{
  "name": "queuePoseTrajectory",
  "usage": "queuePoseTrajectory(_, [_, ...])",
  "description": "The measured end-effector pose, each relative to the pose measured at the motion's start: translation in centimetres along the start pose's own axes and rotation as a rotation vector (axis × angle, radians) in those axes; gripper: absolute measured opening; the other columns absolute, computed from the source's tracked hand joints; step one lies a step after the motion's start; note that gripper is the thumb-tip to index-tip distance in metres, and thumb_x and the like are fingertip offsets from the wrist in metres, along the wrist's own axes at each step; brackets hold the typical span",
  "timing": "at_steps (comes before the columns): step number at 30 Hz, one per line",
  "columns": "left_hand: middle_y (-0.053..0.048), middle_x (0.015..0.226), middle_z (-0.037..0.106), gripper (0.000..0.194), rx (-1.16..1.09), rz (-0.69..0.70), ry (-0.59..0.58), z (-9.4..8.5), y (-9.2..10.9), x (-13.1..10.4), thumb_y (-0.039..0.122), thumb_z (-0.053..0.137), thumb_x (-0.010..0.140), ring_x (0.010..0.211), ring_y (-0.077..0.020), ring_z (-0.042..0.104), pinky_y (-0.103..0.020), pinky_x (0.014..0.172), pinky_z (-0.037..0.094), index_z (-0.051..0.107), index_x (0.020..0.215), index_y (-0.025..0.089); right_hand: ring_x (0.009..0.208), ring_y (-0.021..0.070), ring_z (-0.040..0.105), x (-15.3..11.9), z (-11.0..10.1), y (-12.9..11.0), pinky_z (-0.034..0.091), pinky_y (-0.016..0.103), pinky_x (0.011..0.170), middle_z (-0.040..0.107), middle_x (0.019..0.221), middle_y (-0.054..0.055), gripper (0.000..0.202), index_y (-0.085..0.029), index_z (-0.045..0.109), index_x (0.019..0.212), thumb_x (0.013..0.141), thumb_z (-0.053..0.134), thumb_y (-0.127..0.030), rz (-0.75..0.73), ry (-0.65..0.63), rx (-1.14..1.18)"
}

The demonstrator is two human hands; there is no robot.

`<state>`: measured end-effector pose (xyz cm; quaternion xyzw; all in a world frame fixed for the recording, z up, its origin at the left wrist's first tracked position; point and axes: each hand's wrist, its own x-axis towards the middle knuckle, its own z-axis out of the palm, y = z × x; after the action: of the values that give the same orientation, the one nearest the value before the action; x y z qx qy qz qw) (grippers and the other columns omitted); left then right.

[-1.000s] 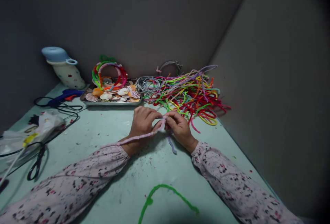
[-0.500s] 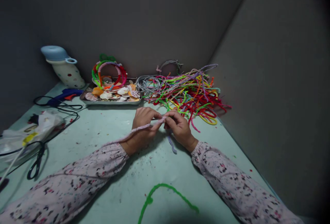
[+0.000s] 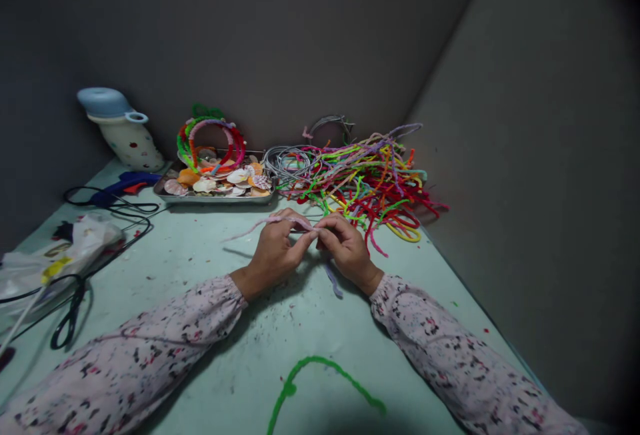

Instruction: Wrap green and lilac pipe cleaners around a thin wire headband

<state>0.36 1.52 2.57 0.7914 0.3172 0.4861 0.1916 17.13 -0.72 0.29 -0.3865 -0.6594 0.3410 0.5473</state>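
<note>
Fingertip to fingertip, my hands meet over the middle of the table. My left hand (image 3: pixel 280 245) pinches a pale lilac pipe cleaner (image 3: pixel 257 223), whose free end trails left over the back of that hand. Against it, my right hand (image 3: pixel 345 246) is closed in a pinch on the same pipe cleaner. A purple tail (image 3: pixel 333 281) hangs below the right fingers; whether it belongs to the same piece is hidden. Part of a thin dark wire shows behind the fingers. Nearer to me lies a bent green pipe cleaner (image 3: pixel 315 359).
Behind my hands stands a metal tray (image 3: pixel 220 199) of seashells with colourful wrapped rings (image 3: pixel 213 125). Right of it are coiled grey wire (image 3: pixel 287 165) and a heap of pipe cleaners (image 3: pixel 370 175). A bottle (image 3: pixel 123 128), a blue glue gun (image 3: pixel 120 185), black cables and a plastic bag (image 3: pixel 95 235) occupy the left.
The lilac pipe cleaner's loose end has swung from across my left wrist and sleeve up and forward, over the back of the hand. My hands stay nearly in place.
</note>
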Motion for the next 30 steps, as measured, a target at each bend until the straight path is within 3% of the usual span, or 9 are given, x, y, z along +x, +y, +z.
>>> queuePoseTrajectory(10, [-0.004,0.083,0.065,0.007,0.044,0.017,0.010,0.16,-0.08,-0.09,0.024,0.062,0.085,0.082,-0.0174,0.060,-0.033,0.078,0.046,0.062,0.084,0.017,0.064,0.0086,0.058,0.07,-0.09,0.20,0.049,0.024,0.058,0.054,0.094,0.001,0.015,-0.023,0.063,0.096,0.092,0.056,-0.035,-0.004,0.013,0.006])
queuePoseTrajectory(20, [-0.004,0.082,0.064,0.011,0.037,-0.089,-0.029,-0.15,-0.02,-0.09,0.026,0.059,0.087,0.081,-0.0178,0.060,-0.032,0.073,0.047,0.061,0.082,0.017,0.067,0.0099,0.057,0.12,0.07,0.09,0.050,0.024,0.061,0.055,0.091,0.001,0.016,-0.022,0.063,0.094,0.092,0.056,-0.036,-0.020,0.010,-0.041])
queuePoseTrajectory(30, [-0.004,0.083,0.067,0.013,0.014,-0.090,-0.050,-0.11,-0.18,0.21,0.027,0.056,0.088,0.082,-0.0176,0.061,-0.032,0.074,0.047,0.062,0.083,0.017,0.062,0.0081,0.057,0.19,-0.01,0.34,0.048,0.023,0.056,0.054,0.092,0.001,0.018,-0.022,0.062,0.095,0.092,0.056,-0.038,0.018,0.013,-0.010])
